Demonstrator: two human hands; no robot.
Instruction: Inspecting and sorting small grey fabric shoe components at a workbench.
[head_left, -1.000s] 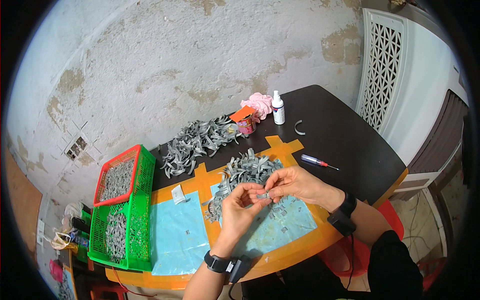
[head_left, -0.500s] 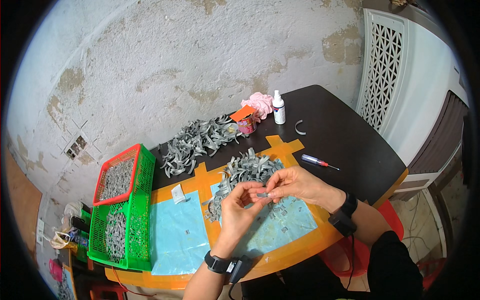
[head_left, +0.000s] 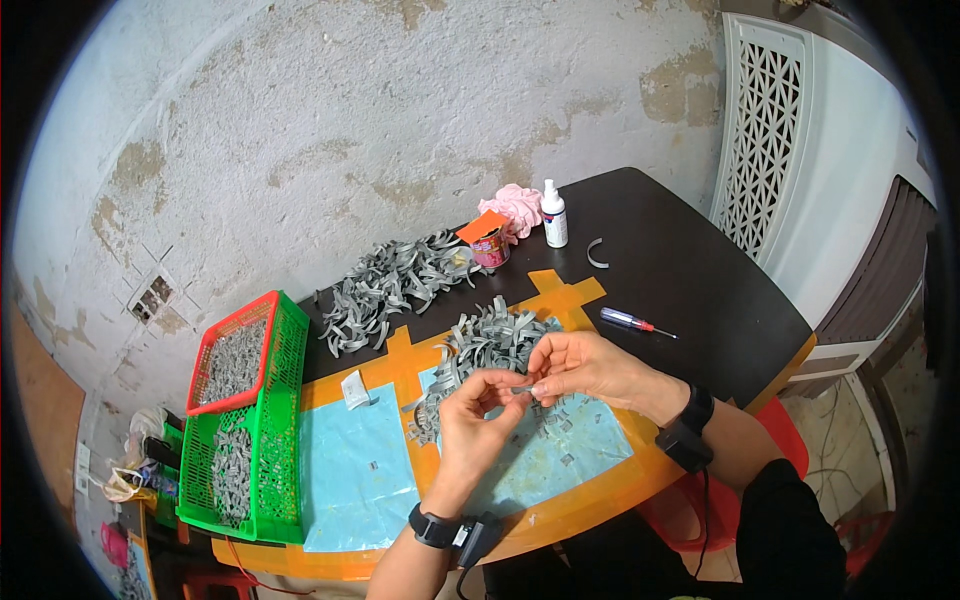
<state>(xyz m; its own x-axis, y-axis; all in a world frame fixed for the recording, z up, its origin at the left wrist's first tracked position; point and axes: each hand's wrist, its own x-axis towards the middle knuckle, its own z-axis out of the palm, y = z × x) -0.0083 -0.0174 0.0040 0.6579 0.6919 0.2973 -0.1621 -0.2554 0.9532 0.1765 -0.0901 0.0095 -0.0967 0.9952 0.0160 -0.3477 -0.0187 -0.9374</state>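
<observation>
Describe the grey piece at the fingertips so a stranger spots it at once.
On the dark table, find the right-hand blue sheet, bordered by orange tape. Over it, just in front of a heap of grey strips, are the left hand and right hand, close together. The small grey piece is pinched between them, set apart from that heap by being held.

Your left hand and right hand hide part of the small grey piece between them; its details are too small to tell. They also cover part of the strip heap. The lower edge cuts off your left forearm and black sleeve.
</observation>
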